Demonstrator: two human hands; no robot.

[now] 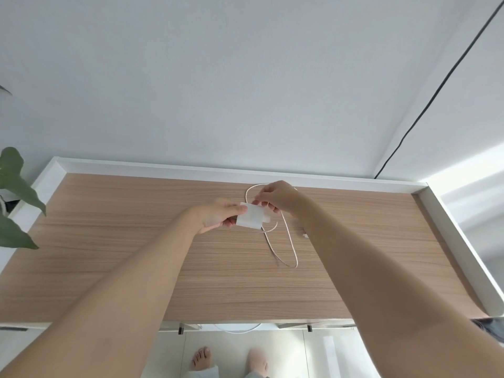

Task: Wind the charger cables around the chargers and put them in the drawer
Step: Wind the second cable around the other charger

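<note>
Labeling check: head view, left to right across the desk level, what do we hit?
plant → left hand → charger → right hand → cable plug → desk's right rim

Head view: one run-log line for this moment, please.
stage: winding | left hand: holds charger | right hand: pinches cable | cable: mostly loose on tabletop | drawer: not visible

A room in a home. Beneath the person's fingers point(261, 199) lies a wood-grain dresser top point(136, 255) with a raised white rim, set against a plain pale wall point(218, 77). Far left of the fingers, green houseplant leaves point(13, 186) lean in. Below them, bare feet point(201, 357) stand on a light floor.
</note>
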